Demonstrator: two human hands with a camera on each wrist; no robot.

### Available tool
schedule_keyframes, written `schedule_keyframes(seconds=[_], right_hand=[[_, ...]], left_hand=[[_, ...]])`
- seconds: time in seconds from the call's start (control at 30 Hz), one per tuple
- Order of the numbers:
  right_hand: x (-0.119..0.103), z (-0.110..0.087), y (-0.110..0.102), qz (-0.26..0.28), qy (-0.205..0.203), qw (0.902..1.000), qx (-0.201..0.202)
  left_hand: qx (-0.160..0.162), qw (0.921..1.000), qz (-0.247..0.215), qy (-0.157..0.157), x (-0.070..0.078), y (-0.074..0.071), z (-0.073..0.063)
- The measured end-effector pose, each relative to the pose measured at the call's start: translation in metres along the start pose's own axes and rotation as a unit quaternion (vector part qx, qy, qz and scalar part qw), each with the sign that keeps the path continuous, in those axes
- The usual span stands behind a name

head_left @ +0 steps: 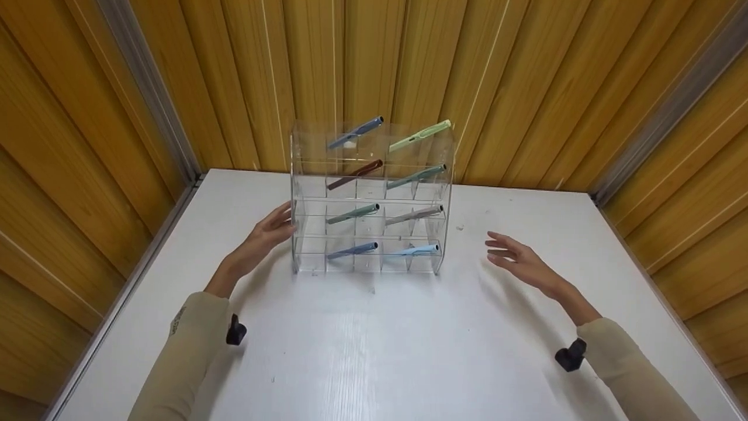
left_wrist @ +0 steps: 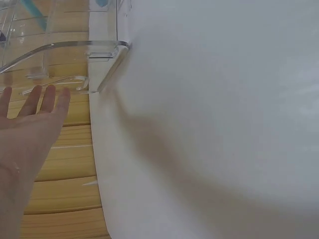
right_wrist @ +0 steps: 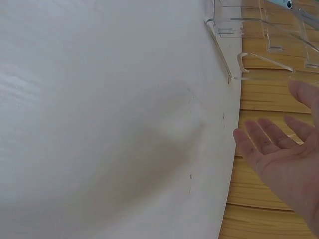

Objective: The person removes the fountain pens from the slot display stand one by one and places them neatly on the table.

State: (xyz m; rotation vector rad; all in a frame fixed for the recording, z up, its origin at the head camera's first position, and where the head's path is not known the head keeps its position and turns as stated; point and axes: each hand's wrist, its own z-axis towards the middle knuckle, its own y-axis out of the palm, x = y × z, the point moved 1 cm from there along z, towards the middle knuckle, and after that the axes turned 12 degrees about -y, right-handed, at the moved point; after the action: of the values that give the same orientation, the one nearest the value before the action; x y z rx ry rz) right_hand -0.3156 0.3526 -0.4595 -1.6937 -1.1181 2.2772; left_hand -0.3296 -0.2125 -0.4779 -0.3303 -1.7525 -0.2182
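A clear acrylic rack (head_left: 370,237) with tiered compartments stands upright on the white table. Pens lean in it in two columns. From the top, the left column has a blue pen (head_left: 356,132), a dark red pen (head_left: 355,175), a green pen (head_left: 353,214) and another blue pen (head_left: 352,251). On the right are a light green pen (head_left: 419,135), a teal pen (head_left: 416,176), a grey pen (head_left: 414,214) and a light blue pen (head_left: 415,251). My left hand (head_left: 263,238), fingers extended, is at the rack's left side; contact is unclear. Apart from its right side, my right hand (head_left: 523,264) hovers with loosely bent fingers, holding nothing.
The white table (head_left: 374,351) reaches to wood-patterned walls (head_left: 374,64) at the back and sides. Grey metal posts (head_left: 153,88) stand at the corners. Small specks (head_left: 460,227) mark the tabletop right of the rack. Each sleeve cuff carries a black wrist device (head_left: 236,331).
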Motion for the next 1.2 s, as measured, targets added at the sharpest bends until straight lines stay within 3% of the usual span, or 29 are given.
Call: schedule_keyframes(seconds=[0.27,0.6,0.97,1.2], right_hand=[[-0.005,-0.001,0.007,0.047,-0.012,0.9988,0.010],[-0.007,0.003,0.018,0.110,-0.021,0.9933,-0.025],[-0.019,0.013,0.034,0.122,-0.022,0.9917,-0.033],[-0.032,0.017,0.051,0.134,-0.029,0.9904,-0.017]], left_hand=[[0.016,0.9996,-0.015,-0.018,-0.007,0.003,0.006],[0.030,0.9983,-0.017,-0.047,-0.017,0.006,0.011],[0.022,0.9988,-0.007,-0.042,-0.019,0.007,0.012],[0.037,0.9980,-0.037,-0.037,-0.020,0.006,0.013]])
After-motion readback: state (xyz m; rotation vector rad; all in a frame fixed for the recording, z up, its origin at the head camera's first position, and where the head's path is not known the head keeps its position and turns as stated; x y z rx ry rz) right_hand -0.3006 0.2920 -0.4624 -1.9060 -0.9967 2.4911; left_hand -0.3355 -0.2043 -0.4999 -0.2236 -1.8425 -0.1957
